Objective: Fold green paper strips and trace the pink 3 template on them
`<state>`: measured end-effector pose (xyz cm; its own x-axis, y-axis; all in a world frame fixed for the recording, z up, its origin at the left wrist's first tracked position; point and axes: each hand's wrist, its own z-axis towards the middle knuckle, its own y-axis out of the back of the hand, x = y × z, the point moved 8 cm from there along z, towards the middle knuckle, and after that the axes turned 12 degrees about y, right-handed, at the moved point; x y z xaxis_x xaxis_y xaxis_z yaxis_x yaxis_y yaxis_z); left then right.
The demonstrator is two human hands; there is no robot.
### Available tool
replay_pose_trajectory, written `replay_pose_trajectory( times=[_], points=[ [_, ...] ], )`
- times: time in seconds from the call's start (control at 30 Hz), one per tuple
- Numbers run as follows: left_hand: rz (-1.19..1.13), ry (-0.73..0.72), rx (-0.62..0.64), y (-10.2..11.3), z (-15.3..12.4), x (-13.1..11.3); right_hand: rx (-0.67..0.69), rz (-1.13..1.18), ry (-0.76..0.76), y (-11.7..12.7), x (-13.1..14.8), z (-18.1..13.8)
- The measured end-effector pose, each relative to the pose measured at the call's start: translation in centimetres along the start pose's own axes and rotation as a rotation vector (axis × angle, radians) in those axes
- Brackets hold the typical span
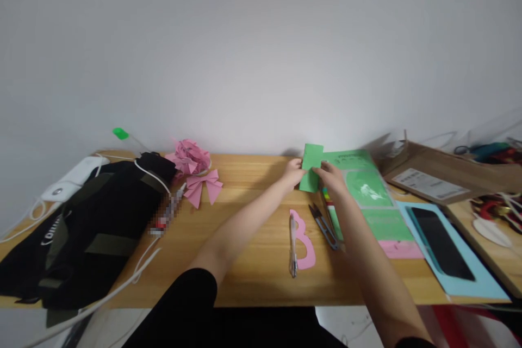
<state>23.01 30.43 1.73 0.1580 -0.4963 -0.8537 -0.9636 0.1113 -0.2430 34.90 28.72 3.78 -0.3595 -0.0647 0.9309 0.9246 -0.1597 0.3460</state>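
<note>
A green sheet of paper (312, 155), narrow and apparently folded, is held up between my two hands over the far part of the table. My left hand (293, 173) grips its left edge. From the right, my right hand (329, 176) pinches it, with the fingertips on its face. Nearer to me lies a pink paper cutout (309, 253) with a scalloped outline, and a pen (293, 244) rests along its straight side. Small thread snips (323, 227) lie to the right of the cutout, below my right hand.
A pink paper bow (204, 187) and crumpled pink paper (190, 159) sit left of centre, beside a black bag (101, 212). Rightward are a pack of green paper (367, 187), a phone (442, 242) on a blue sheet (481, 285) and a cardboard box (432, 168).
</note>
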Motion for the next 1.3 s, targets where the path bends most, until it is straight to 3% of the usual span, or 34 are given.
replay_pose_trajectory(
  times=[0.2, 0.4, 0.5, 0.6, 0.7, 0.8, 0.9, 1.0, 1.1, 1.2, 1.3],
  points=[
    [0.132, -0.235, -0.011, 2.9, -2.3, -1.4, -0.014, 0.17, 0.193, -1.6, 3.2, -2.3],
    [0.178, -0.301, -0.059, 4.4, -4.8, -1.3, -0.014, 0.128, 0.221, -4.7, 4.6, -4.7],
    [0.162, -0.334, -0.041, 5.7, -8.7, -1.9, 0.006, 0.128, 0.235, -5.3, 6.1, -7.0],
    [0.103, -0.347, 0.014, 8.3, -14.2, -2.2, 0.083, 0.209, 0.239, -6.6, 7.9, -10.4],
    [0.023, -0.26, 0.098, 10.8, -18.2, -0.8, 0.233, 0.441, 0.084, -9.8, 8.1, -13.8],
    [-0.108, -0.136, 0.094, 12.5, -19.6, 2.1, 0.344, 0.632, -0.12, -13.7, 7.3, -16.7],
    [-0.242, -0.045, 0.011, 13.6, -19.5, 5.3, 0.316, 0.457, -0.045, -15.6, 7.1, -18.0],
    [-0.34, 0.003, -0.062, 14.4, -19.4, 7.3, 0.304, 0.106, 0.143, -16.2, 8.0, -18.9],
    [-0.39, 0.04, -0.082, 15.2, -19.6, 8.0, 0.305, -0.104, 0.205, -15.8, 8.7, -19.4],
    [-0.398, 0.064, -0.113, 16.3, -19.9, 8.1, 0.323, -0.026, 0.159, -15.3, 8.8, -19.3],
    [-0.386, 0.094, -0.141, 16.9, -20.4, 8.3, 0.319, 0.186, 0.011, -15.1, 7.8, -19.2]
  ],
)
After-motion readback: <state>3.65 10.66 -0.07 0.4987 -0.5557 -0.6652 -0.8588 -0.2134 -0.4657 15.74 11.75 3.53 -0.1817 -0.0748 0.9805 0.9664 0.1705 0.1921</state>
